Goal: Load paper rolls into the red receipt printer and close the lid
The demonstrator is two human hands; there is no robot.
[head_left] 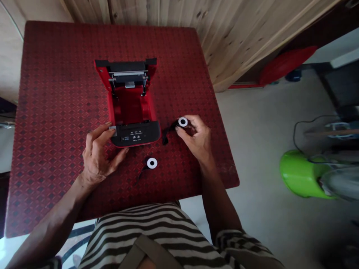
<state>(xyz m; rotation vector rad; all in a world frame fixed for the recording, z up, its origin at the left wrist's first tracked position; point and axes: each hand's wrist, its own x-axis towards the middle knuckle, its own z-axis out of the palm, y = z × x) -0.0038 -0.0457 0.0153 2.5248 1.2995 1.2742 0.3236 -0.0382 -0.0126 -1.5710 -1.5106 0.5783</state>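
A small red and black printer stands open on the red patterned table, its lid tipped back and its red bay bare. My left hand grips the printer's black front left corner, thumb under its edge. My right hand is closed on a small roll with a white core, a black ribbon trailing from it toward the printer. A second roll with a white core lies on the table between my hands, its black ribbon tail running left and down.
The table's right edge drops to a pale floor. A green round object with cables stands on the floor at right. A wooden plank wall rises behind the table. My striped clothing fills the bottom.
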